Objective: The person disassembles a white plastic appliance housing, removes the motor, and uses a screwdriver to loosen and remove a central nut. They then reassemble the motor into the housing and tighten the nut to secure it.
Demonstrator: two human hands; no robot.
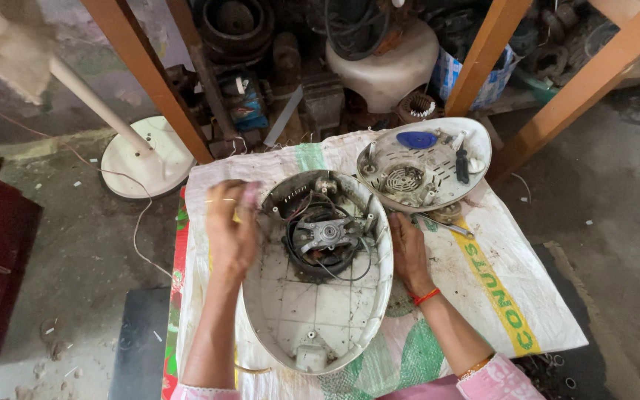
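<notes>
At the centre of the frame an open white oval housing (318, 311) lies on a printed woven sack (512, 296), its motor (326, 235) and black wires exposed. The left hand (231, 230), blurred, sits at its left rim; whether its grip is closed cannot be told. The right hand (409, 252) rests against the right rim, fingers loosely spread. The detached cover (475, 144) lies at upper right.

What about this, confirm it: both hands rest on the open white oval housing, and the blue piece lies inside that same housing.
Not quite. The head view shows the blue piece in the separate cover behind. Left hand and right hand do rest on the open housing.
</notes>
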